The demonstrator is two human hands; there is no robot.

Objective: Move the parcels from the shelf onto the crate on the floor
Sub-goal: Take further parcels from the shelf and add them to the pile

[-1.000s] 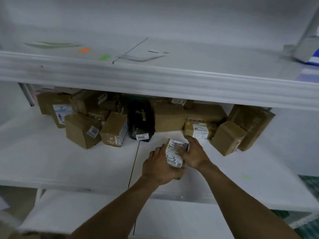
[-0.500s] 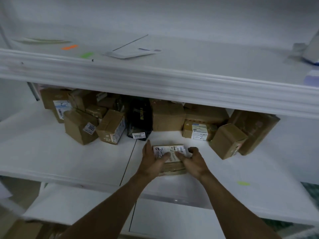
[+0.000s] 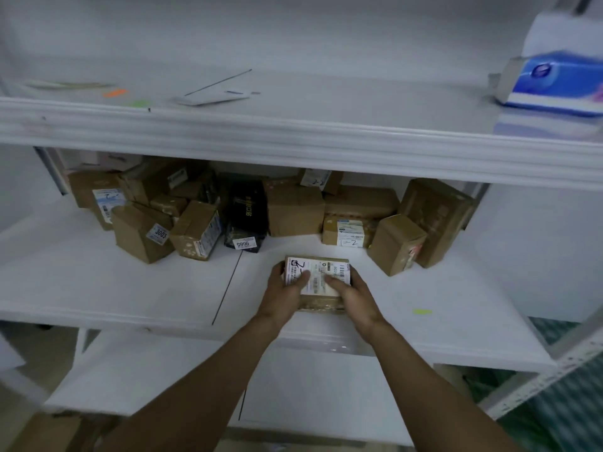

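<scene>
A person's two bare forearms reach forward to a white shelving unit, seen from above. Both hands hold one small brown parcel [image 3: 321, 278] with a white shipping label on top. The left hand [image 3: 283, 293] grips its left end, thumb curled over the label; the right hand [image 3: 355, 296] grips its right end the same way. The parcel sits low over the front part of the middle shelf [image 3: 98, 288], just right of a seam in the board; whether it touches the shelf cannot be told.

Behind it, well apart, more parcels crowd the back of that shelf. From the left they include a tilted cardboard box tagged 3003 [image 3: 142, 234], a taped box [image 3: 195, 231] leaning beside it, a black package tagged 9665 [image 3: 246, 215], a plain brown box [image 3: 295, 210], a small box marked 1-2 [image 3: 346, 231], and two tilted brown boxes [image 3: 396, 244] at the right end.

A green sticker [image 3: 422, 311] lies on the shelf to the right of the hands. The upper shelf [image 3: 293, 138] carries loose papers [image 3: 212, 97] and a blue and white tissue pack [image 3: 551, 83], blurred, at far right.
</scene>
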